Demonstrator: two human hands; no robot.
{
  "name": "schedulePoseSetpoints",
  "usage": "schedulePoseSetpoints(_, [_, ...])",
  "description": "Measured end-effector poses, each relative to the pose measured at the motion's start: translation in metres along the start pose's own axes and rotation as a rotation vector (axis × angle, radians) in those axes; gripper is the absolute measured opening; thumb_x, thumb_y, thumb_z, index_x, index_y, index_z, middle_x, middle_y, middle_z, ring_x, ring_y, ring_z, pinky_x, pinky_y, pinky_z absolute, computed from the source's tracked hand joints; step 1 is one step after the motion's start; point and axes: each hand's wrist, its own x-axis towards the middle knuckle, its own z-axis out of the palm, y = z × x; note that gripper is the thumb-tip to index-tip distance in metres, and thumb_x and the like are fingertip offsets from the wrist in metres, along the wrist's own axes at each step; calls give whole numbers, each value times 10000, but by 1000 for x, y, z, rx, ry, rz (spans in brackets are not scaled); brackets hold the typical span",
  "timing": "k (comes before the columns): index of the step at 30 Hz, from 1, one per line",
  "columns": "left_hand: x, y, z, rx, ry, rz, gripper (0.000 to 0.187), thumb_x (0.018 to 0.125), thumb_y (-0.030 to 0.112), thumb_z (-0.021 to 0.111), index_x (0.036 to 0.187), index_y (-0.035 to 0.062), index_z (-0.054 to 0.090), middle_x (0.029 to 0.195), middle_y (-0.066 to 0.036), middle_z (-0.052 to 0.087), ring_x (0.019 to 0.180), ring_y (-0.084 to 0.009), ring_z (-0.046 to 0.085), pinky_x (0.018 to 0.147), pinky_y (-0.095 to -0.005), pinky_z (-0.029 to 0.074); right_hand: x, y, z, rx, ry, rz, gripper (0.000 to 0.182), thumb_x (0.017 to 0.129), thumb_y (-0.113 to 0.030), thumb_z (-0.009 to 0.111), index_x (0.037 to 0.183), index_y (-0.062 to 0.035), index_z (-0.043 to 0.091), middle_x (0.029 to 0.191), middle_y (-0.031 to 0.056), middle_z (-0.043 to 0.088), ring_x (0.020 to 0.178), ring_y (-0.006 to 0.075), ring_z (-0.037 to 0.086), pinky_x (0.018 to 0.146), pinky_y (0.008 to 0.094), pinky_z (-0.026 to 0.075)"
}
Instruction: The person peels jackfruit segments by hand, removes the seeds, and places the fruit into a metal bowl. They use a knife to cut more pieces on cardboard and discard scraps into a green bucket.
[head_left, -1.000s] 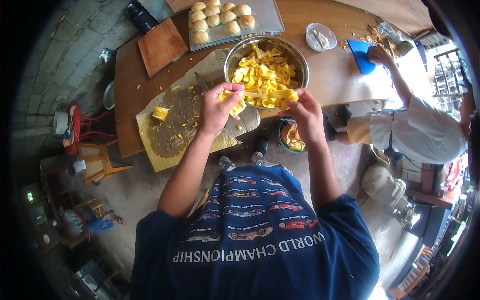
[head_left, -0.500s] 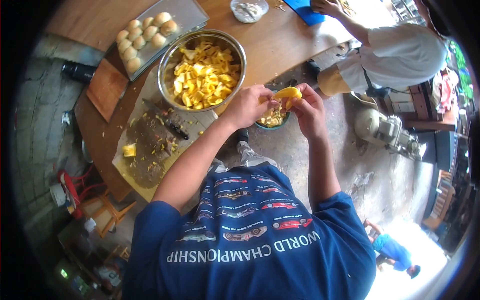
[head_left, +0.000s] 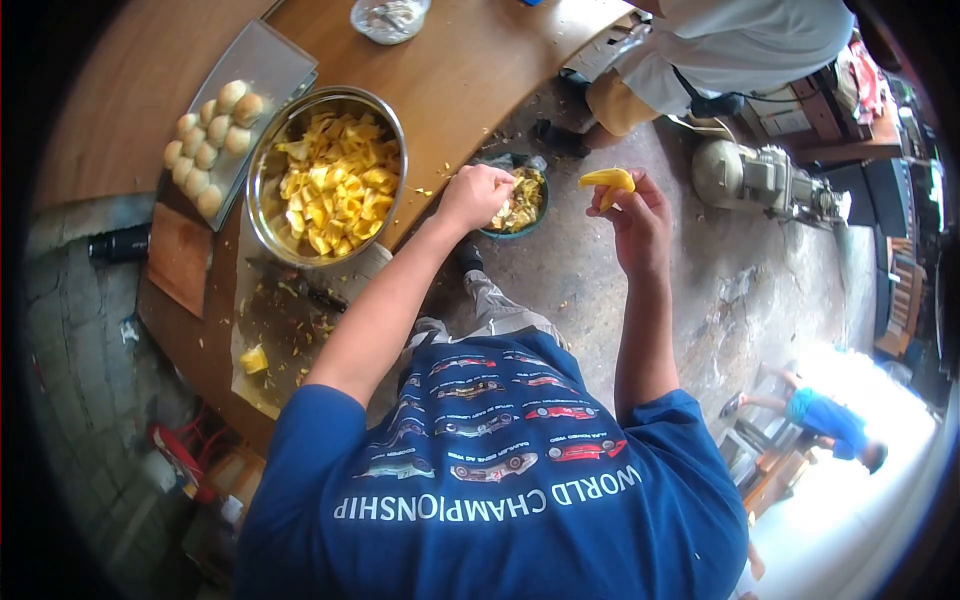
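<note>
My right hand [head_left: 640, 212] pinches a yellow piece of jackfruit [head_left: 606, 180] between thumb and fingers, held up over the floor. To its left, my left hand [head_left: 474, 198] is closed at the edge of a green-rimmed bucket [head_left: 520, 233]. What its fingers hold, if anything, is hidden. Yellowish scraps [head_left: 522, 200] fill the bucket, which stands low beside the table. On the table, left of my left hand, a large steel bowl [head_left: 256, 205] contains many yellow jackfruit pieces [head_left: 340, 190].
A tray [head_left: 262, 62] of round buns [head_left: 205, 150] lies beyond the bowl. Nearer are a knife [head_left: 325, 298], a yellow chunk [head_left: 254, 359] and a wooden board [head_left: 180, 260]. A clear tub [head_left: 390, 18] stands farther off. A person in white [head_left: 740, 50] and a machine [head_left: 765, 180] are at right.
My hands have come apart: the right keeps the jackfruit piece and the left has moved left to the bucket. The camera view has shifted too.
</note>
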Motion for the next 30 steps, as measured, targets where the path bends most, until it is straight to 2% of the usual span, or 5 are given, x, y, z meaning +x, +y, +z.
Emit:
schedulePoseSetpoints(8, [47,-31,40,220,-136,-72,416,869,239,709,1281,191,747,1131,-136,768,1060,-322,730,968,-426,573,-33,9,-41,-75,145,16,160,961,-77,609,1116,-49,582,998,141,704,882,211,704,807,363,618])
schedulePoseSetpoints(11, [42,-34,31,-52,-201,-122,486,915,109,673,1401,114,647,1120,-82,741,672,-132,685,507,-286,572,-31,10,-40,-28,104,60,191,962,-85,624,1147,-37,613,1017,99,729,874,175,706,823,356,606])
schedulePoseSetpoints(15, [14,-22,2,-367,-210,-133,319,927,153,715,1232,65,686,1015,-42,719,697,-110,667,479,-265,550,-14,13,-24,-13,60,113,225,974,-94,618,1189,-29,623,1009,90,722,867,166,696,825,345,596])
schedulePoseSetpoints(19, [-41,-9,-51,-357,-92,-209,220,932,180,759,1086,69,647,975,-13,673,732,-92,653,522,-257,572,11,18,3,-74,-75,56,226,974,-94,623,1187,-22,642,1026,88,697,917,165,684,851,335,586])
schedulePoseSetpoints(30, [-294,-45,-126,-856,708,-290,288,923,9,706,1174,64,577,1123,-53,639,974,-143,674,811,-299,598,72,67,222,-439,-579,-123,171,1028,-88,623,1147,35,634,955,70,713,820,123,682,797,287,571])
